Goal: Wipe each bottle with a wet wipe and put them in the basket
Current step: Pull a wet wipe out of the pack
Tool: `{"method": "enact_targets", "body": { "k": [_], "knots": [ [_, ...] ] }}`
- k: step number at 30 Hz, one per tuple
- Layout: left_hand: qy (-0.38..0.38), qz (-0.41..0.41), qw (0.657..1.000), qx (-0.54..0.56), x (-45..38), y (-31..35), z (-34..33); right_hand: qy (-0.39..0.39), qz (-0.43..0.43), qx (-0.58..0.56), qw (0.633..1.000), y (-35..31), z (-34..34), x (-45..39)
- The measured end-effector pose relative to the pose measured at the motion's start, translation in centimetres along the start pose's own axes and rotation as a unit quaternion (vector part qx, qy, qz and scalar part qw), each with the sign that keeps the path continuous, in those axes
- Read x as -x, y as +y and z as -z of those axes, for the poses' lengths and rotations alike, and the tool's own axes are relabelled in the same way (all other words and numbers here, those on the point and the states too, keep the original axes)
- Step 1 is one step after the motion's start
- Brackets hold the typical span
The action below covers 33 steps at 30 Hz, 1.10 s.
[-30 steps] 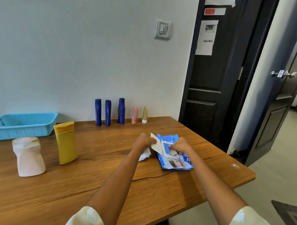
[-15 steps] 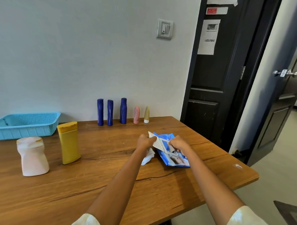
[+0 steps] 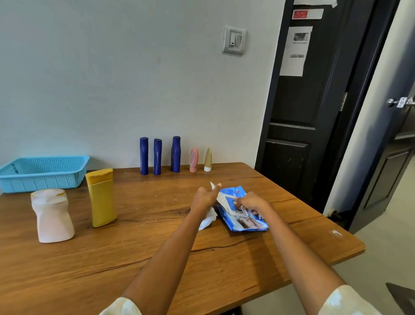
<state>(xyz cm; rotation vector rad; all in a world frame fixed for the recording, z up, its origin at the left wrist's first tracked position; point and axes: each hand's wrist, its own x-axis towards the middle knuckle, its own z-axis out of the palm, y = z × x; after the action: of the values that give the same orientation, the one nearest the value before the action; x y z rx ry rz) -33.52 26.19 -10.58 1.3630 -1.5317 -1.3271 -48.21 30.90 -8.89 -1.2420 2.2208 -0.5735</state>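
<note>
Two bare forearms are reaching out over the wooden table (image 3: 135,267) from pale sleeves at the near edge. The left hand (image 3: 204,199) is gripping a crumpled white wet wipe (image 3: 208,219) that is hanging below its curled fingers, while its fingertips are also touching the raised white lid flap of the wipes pack (image 3: 242,216). The right hand (image 3: 251,202) is pressing down on the blue pack, its fingers curling at the lid opening; whether they are pinching anything there is hard to tell. Further left, a pale pink bottle (image 3: 52,216) and a yellow bottle (image 3: 101,197) are standing upright, just beside each other. At the far edge, against the wall, three dark blue bottles (image 3: 157,156), a small pink tube (image 3: 193,159) and a beige tube (image 3: 207,159) are standing in a row, and the turquoise basket (image 3: 40,180) is sitting at the far left corner.
</note>
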Motion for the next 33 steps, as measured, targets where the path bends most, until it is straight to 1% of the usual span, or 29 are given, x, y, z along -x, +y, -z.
{"method": "enact_targets", "body": {
  "k": [2,3,5,6,8,10,12,14,15,17,18,19,20,21,23,24,25,26,27,28,30,33],
  "knots": [
    [-0.02,-0.014,1.0,0.013,0.5,0.4,0.1,-0.029,-0.005,-0.042,0.999,0.1,0.0,0.3],
    [-0.026,-0.027,0.999,0.001,0.7,0.5,0.2,-0.031,-0.008,-0.07,0.997,0.2,0.0,0.5],
    [-0.041,-0.065,0.993,-0.086,1.1,0.8,0.2,-0.013,-0.019,-0.124,0.992,0.7,0.3,0.3],
    [-0.055,-0.086,0.984,-0.147,1.2,0.9,0.1,-0.001,-0.02,-0.151,0.988,1.0,0.4,0.2],
    [-0.088,-0.115,0.951,-0.272,1.4,1.1,-0.2,0.016,-0.012,-0.206,0.978,1.5,0.7,0.1],
    [-0.108,-0.117,0.914,-0.373,1.5,0.9,-0.8,0.027,0.021,-0.231,0.972,1.6,0.8,0.2],
    [-0.102,-0.126,0.881,-0.444,1.5,0.7,-1.3,0.071,0.1,-0.193,0.973,1.7,0.8,-0.1],
    [-0.103,-0.133,0.861,-0.48,1.5,0.7,-1.5,0.122,0.19,-0.121,0.967,2.0,0.6,-0.1],
    [-0.112,-0.133,0.854,-0.49,1.5,0.8,-1.5,0.14,0.215,-0.086,0.963,2.1,0.3,0.0],
    [-0.133,-0.13,0.843,-0.504,1.5,1.0,-1.4,0.159,0.233,-0.003,0.959,2.7,-0.5,0.2],
    [-0.129,-0.128,0.845,-0.503,1.4,1.1,-1.3,0.161,0.236,0.039,0.957,3.0,-0.9,0.3],
    [-0.112,-0.124,0.855,-0.491,1.5,1.2,-1.1,0.159,0.236,0.077,0.956,3.3,-1.3,0.4],
    [-0.086,-0.121,0.873,-0.465,1.5,1.1,-1.0,0.16,0.236,0.112,0.952,3.4,-1.7,0.6],
    [-0.057,-0.113,0.897,-0.423,1.7,1.1,-0.7,0.167,0.239,0.146,0.945,3.5,-2.1,0.7],
    [-0.012,-0.076,0.955,-0.287,1.9,1.3,-0.2,0.176,0.239,0.206,0.932,3.7,-2.4,0.9],
    [-0.003,-0.051,0.979,-0.199,1.8,1.4,0.2,0.169,0.23,0.234,0.93,3.7,-2.6,0.8],
    [-0.008,-0.026,0.994,-0.106,1.7,1.6,0.5,0.154,0.215,0.253,0.931,3.8,-2.8,0.7],
    [-0.023,-0.003,0.999,-0.025,1.7,1.8,0.8,0.134,0.196,0.262,0.935,3.7,-3.0,0.6],
    [-0.038,0.016,0.999,0.034,1.7,2.0,1.2,0.116,0.179,0.263,0.941,3.7,-3.2,0.5],
    [-0.042,0.036,0.996,0.07,1.9,2.3,1.5,0.104,0.168,0.263,0.944,3.6,-3.2,0.4],
    [-0.03,0.07,0.99,0.117,2.2,2.8,2.0,0.103,0.164,0.272,0.943,3.1,-3.2,0.4],
    [-0.031,0.111,0.98,0.165,3.0,3.0,2.3,0.127,0.168,0.289,0.934,1.9,-3.0,0.6]
  ]
}}
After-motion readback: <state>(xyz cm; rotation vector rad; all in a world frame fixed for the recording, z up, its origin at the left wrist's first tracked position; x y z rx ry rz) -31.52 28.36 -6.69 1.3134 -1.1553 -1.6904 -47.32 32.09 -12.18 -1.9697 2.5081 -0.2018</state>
